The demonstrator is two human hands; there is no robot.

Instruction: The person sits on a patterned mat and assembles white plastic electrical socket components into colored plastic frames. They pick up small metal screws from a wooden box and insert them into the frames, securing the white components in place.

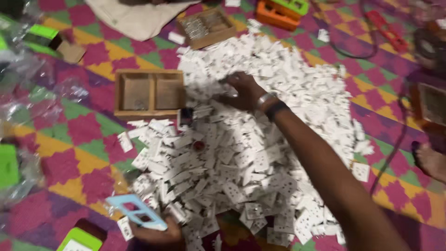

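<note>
Head view: floor covered by a mat (88,135) in a magenta, yellow, green and purple diamond pattern, dim indoor light, frame slightly blurred. Big heap of small white socket plates (260,139) spread across the middle of the mat. Right hand (244,90) reaches out over the top of the heap, fingers curled down into the plates; whether it grips one, cannot tell. Bracelet and dark band on that wrist. Left hand (160,232) at the bottom edge, closed on a light blue frame plate (135,211) with rectangular cut-outs, held just at the near-left edge of the heap. Two-compartment wooden tray (149,93) lies left of the heap, touching its edge. Second wooden tray (206,28) with metal parts sits at the top. Orange and green boxes (281,11) further right at the top. Clear plastic bags (28,97) with green pieces along the left side. Dark cables (395,139) run down the right; a bare foot (432,160) at the right edge.
</note>
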